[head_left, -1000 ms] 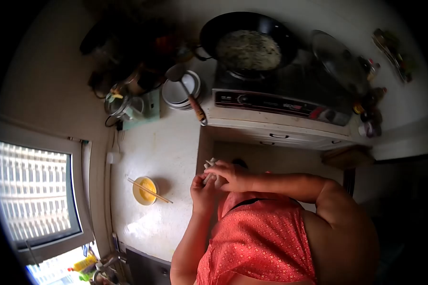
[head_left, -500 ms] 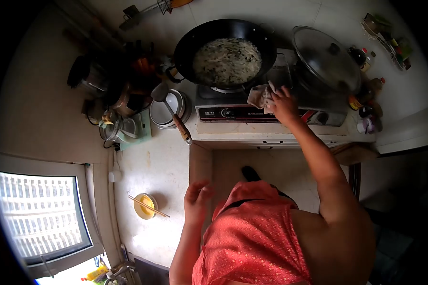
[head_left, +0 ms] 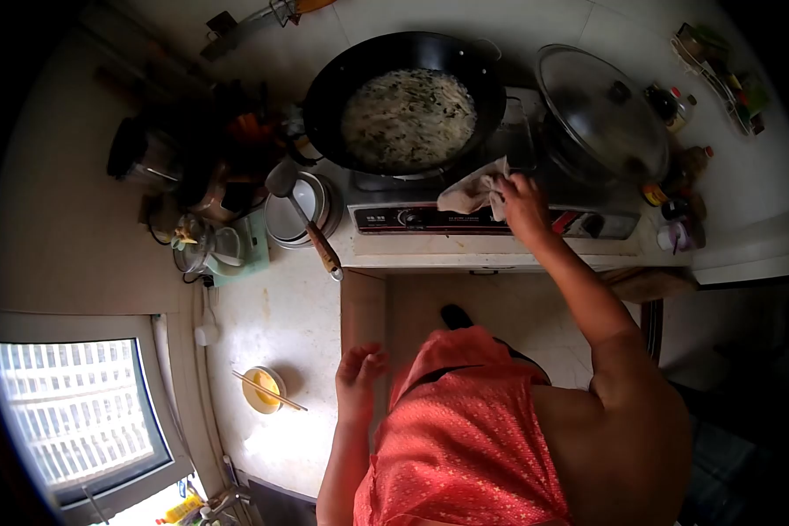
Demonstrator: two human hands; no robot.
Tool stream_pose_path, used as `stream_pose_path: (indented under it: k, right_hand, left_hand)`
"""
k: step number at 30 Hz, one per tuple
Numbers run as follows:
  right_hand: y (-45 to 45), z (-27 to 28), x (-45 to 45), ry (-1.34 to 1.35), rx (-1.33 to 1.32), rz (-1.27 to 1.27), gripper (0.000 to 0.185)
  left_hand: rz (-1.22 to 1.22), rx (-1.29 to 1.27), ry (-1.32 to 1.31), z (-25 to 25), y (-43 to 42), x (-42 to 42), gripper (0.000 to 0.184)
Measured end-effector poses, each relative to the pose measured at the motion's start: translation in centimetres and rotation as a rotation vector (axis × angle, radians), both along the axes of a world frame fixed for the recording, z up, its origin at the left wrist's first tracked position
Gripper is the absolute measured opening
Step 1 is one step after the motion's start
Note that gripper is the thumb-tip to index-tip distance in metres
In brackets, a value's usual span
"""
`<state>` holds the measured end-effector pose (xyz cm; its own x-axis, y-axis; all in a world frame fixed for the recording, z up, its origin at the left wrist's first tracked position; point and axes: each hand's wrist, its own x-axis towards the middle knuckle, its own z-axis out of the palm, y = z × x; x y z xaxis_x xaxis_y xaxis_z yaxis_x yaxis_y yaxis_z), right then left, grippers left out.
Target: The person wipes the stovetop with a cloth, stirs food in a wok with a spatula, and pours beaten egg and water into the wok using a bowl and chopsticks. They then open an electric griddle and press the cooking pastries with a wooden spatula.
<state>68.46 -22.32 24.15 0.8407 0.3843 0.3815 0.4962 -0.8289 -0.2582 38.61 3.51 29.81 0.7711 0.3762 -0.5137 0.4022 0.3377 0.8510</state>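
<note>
My right hand [head_left: 526, 207] grips a crumpled light cloth [head_left: 478, 191] at the front edge of the gas stove [head_left: 491, 221], just below the wok. The black wok [head_left: 320, 114] stands on the stove with pale, bubbling food [head_left: 409, 118] flecked with green in it. Beside my body, near the counter's edge, my left hand [head_left: 360, 366] is raised with its fingers curled; whether anything is in them is too small to tell.
A spatula [head_left: 305, 215] lies across stacked bowls [head_left: 280, 219] left of the stove. On the counter [head_left: 280, 316] is a bowl of yellow liquid [head_left: 264, 390] with chopsticks [head_left: 269, 391] across it. A glass lid [head_left: 600, 114] and bottles [head_left: 675, 110] are at right.
My hands, together near my body at first, have come apart. My right hand has reached up to the stove with the cloth, which now hangs more spread out. The view has also shifted.
</note>
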Motion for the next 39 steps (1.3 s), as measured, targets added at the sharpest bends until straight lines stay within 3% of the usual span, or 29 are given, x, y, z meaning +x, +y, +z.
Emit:
stream_pose_path:
  k: [1, 7, 14, 17, 20, 22, 26, 27, 33, 36, 37, 39]
  right_hand:
    - [1.0, -0.6, -0.2, -0.010, -0.060, 0.055, 0.040]
    - [12.5, -2.1, 0.0, -0.027, -0.005, 0.321, 0.045]
    - [22.6, -2.6, 1.5, 0.006, 0.115, 0.437, 0.034]
    - [19.6, -0.9, 0.5, 0.076, 0.073, 0.455, 0.027]
    - [15.3, -4.3, -0.2, -0.023, 0.079, 0.365, 0.026]
    - [10.4, -3.4, -1.3, -0.067, 0.000, 0.323, 0.037]
    - [0.4, -2.9, -2.5, -0.120, 0.036, 0.131, 0.034]
    - [-2.1, -0.8, -2.8, -0.098, -0.044, 0.087, 0.035]
    - [-16.4, -1.6, -3.0, -0.143, -0.333, -0.387, 0.035]
    - [-22.2, -2.4, -2.4, -0.060, -0.308, -0.525, 0.031]
    - [-23.0, -0.7, -2.0, 0.302, -0.376, -0.670, 0.032]
    - [-25.2, -2.0, -1.7, 0.130, -0.028, -0.762, 0.034]
  left_hand:
    - [0.004, 0.002, -0.001, -0.1, 0.0, -0.1, 0.016]
    - [0.040, -0.015, 0.001, 0.8, -0.5, -0.9, 0.016]
    - [0.119, -0.025, 0.020, 1.0, -0.6, -1.9, 0.016]
    - [0.104, -0.034, 0.012, 0.9, -0.7, -2.0, 0.015]
    - [0.080, -0.044, 0.016, 0.5, -0.2, -1.9, 0.015]
    - [0.055, -0.060, 0.033, 0.2, 0.1, -1.8, 0.015]
    - [-0.042, -0.044, -0.006, -0.3, 0.1, -0.9, 0.015]
    - [-0.060, -0.036, -0.007, -0.4, 0.0, -0.8, 0.015]
    - [-0.134, -0.066, 0.015, -0.6, -0.2, -0.5, 0.014]
    - [-0.136, -0.076, 0.007, -0.3, -0.1, -1.0, 0.015]
    - [-0.130, -0.078, 0.015, -0.4, 0.1, -1.4, 0.015]
    - [-0.098, -0.062, 0.020, -0.6, 0.5, -2.1, 0.014]
